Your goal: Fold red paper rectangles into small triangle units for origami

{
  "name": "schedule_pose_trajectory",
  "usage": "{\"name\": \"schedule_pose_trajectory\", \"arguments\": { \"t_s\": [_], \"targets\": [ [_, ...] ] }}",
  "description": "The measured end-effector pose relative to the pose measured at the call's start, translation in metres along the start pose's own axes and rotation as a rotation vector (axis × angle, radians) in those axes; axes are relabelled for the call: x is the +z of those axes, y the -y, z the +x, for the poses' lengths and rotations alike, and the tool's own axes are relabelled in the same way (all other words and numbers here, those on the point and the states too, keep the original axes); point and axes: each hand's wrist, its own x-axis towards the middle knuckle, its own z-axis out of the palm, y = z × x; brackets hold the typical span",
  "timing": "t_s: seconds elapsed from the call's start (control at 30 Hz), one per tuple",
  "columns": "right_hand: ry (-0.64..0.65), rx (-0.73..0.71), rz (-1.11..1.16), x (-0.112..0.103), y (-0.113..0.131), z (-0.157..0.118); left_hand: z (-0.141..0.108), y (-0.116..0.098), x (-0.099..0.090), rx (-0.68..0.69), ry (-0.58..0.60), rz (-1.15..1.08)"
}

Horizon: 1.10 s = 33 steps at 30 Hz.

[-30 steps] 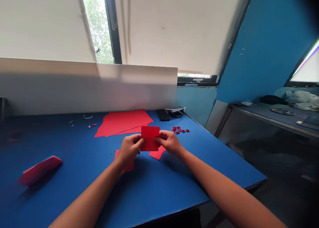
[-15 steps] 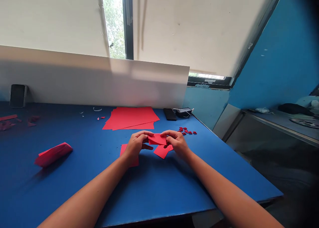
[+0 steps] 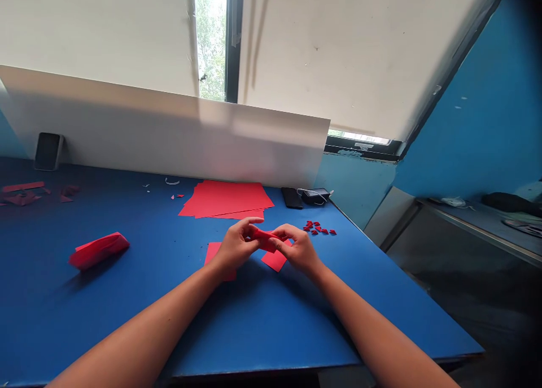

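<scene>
Between my two hands, above the blue table [image 3: 169, 303], is a small piece of red paper [image 3: 266, 242]. My left hand [image 3: 237, 244] pinches its left end, and my right hand [image 3: 297, 249] grips the right end with thumb and fingers. Beneath the right hand lies a red paper piece [image 3: 275, 260], partly hidden. Another red piece [image 3: 213, 251] lies flat under my left wrist. Several small folded red pieces [image 3: 314, 227] sit to the right, beyond my right hand.
Large red sheets [image 3: 232, 199] lie at the back, beside a black phone [image 3: 292, 197] and a black box with a cable [image 3: 315, 196]. A folded red bundle [image 3: 99, 251] is at left, with red scraps [image 3: 21, 198] behind. Another phone [image 3: 48, 151] leans against the white board.
The red paper between my hands has tilted and looks more folded, with both thumbs now pressed near its lower edge. The whole view has shifted and tilted slightly.
</scene>
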Motion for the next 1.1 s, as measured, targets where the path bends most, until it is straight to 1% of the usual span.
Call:
{"name": "schedule_pose_trajectory", "arguments": {
  "t_s": [0.13, 0.3, 0.37, 0.57, 0.77, 0.9, 1.1],
  "targets": [
    [0.003, -0.084, -0.058, -0.001, 0.004, -0.001, 0.001, 0.003, 0.000, -0.002, 0.035, 0.026],
    [-0.028, -0.140, -0.110, -0.001, 0.005, -0.002, -0.001, -0.003, 0.000, 0.037, 0.107, 0.009],
    [-0.039, -0.138, -0.123, -0.001, 0.005, -0.002, -0.002, -0.006, 0.000, 0.049, 0.126, 0.015],
    [-0.053, -0.094, -0.120, -0.002, 0.010, -0.002, 0.000, -0.006, 0.001, 0.016, 0.073, 0.042],
    [-0.039, -0.118, -0.140, -0.001, 0.014, -0.002, -0.001, -0.003, 0.000, 0.015, 0.119, -0.009],
    [-0.034, -0.127, -0.133, -0.002, 0.015, -0.002, -0.002, -0.006, 0.001, 0.008, 0.106, -0.005],
    [-0.038, -0.092, -0.080, -0.001, 0.015, -0.003, -0.002, -0.009, 0.000, 0.025, 0.106, 0.015]
  ]
}}
